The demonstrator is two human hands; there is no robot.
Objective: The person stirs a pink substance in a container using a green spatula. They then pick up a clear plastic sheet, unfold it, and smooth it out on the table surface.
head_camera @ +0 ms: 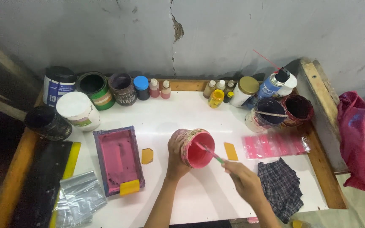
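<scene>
My left hand (175, 157) grips a tilted tub of pink paint (195, 147) at the middle of the white table (199, 114), its mouth turned toward me. My right hand (243, 177) holds a thin stick (210, 153) whose tip dips into the pink paint. A small yellow scraper (230, 151) lies just right of the tub, and another yellow piece (147, 156) lies to its left.
A pink-coated framed screen (117, 159) with a yellow card lies left. Paint tubs, jars and small bottles (123, 88) line the back edge, with a spray can (275, 82). Pink plastic bags (273, 145), a checked cloth (280, 188), a red rag (360, 135) sit right.
</scene>
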